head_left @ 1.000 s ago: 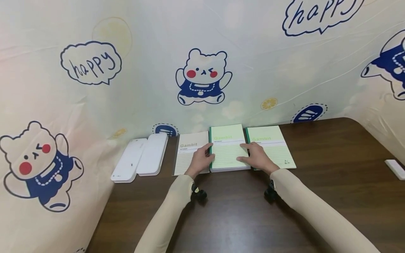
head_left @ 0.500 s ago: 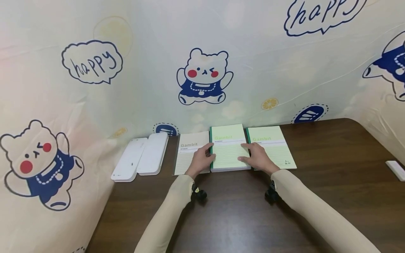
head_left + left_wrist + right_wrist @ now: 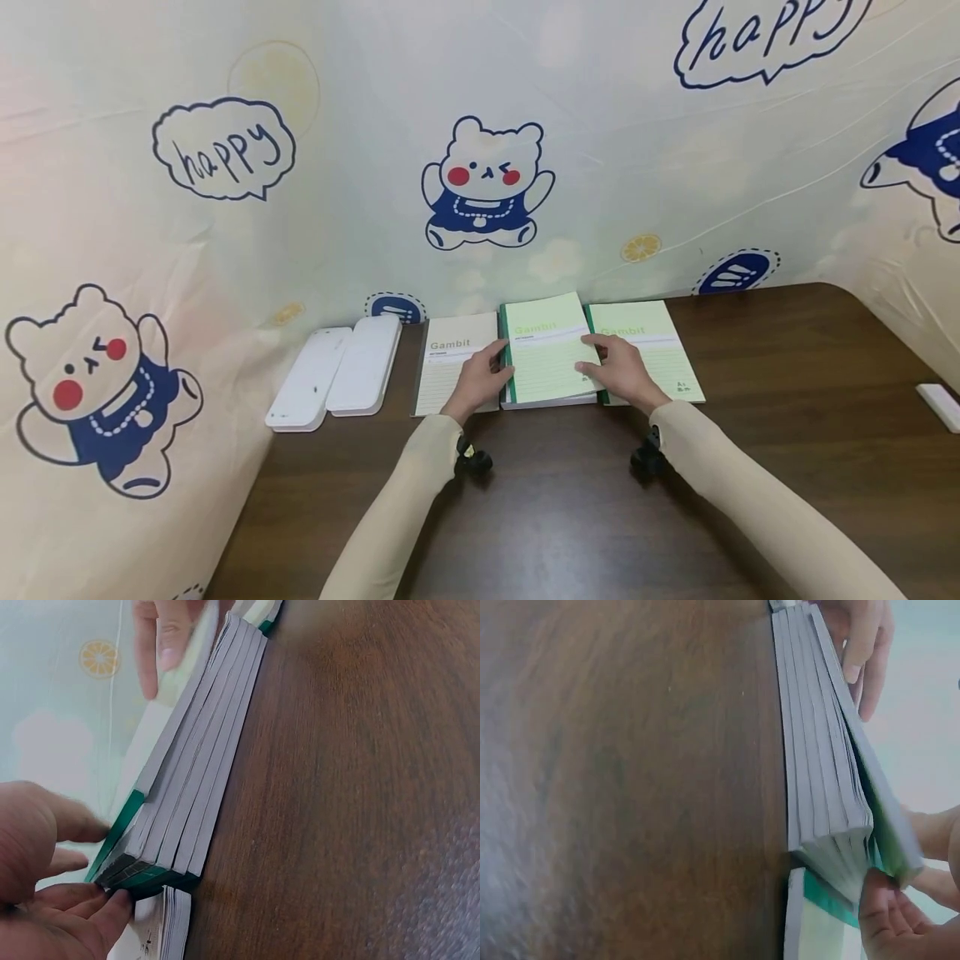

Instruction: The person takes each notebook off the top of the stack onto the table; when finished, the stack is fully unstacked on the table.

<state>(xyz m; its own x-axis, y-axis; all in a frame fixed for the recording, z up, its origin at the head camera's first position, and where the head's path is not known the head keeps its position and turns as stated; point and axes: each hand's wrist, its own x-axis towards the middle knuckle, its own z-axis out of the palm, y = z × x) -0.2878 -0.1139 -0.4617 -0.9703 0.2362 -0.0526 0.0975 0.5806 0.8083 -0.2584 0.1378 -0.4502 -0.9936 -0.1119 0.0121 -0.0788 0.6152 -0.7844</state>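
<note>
A stack of green Gambit notebooks (image 3: 546, 354) lies at the back of the dark wooden table (image 3: 555, 508). My left hand (image 3: 480, 379) holds the stack at its green spine, thumb on the top cover, curled fingers against the spine's near corner (image 3: 112, 896). My right hand (image 3: 621, 371) is at the stack's right edge. It pinches the top notebook (image 3: 881, 817), thumb (image 3: 881, 911) underneath and fingers on the cover, so that edge stands raised and the notebooks below fan apart. In the left wrist view the stack (image 3: 199, 772) shows several grey page blocks.
A beige Gambit notebook (image 3: 448, 371) lies left of the stack, partly under my left hand. A single green notebook (image 3: 656, 350) lies to the right. An open white case (image 3: 333, 377) sits further left, a small white object (image 3: 937, 406) at the table's right edge. Cartoon-print cloth (image 3: 480, 125) walls the table.
My right hand has slid onto the stack's right edge and raised the top notebook there. The left hand stays at the spine.
</note>
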